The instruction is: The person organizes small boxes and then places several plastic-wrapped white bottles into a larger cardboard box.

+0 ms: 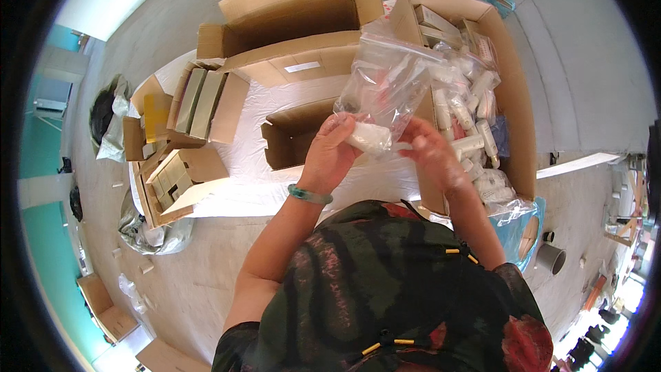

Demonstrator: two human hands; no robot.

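My left hand (332,146) is closed around a white bundle in bubble wrap (370,138), above the middle of the table. A large clear zip bag (392,72) spreads up and away from the bundle, its far end reaching the big carton's edge. Whether the bundle lies inside the bag or against it is hard to tell. My right hand (438,158), slightly blurred, has its fingers bent and pinched at the bag's lower right side. White bottles and wrapped packs (458,107) fill the open carton (518,138) just right of that hand.
Beneath my hands stands an open brown box (282,145) on a white-covered table (255,114). A larger open carton (289,62) is behind it. At the left are a box with upright flat boxes (231,100) and a smaller carton (206,165). Sacks (155,231) lie on the floor.
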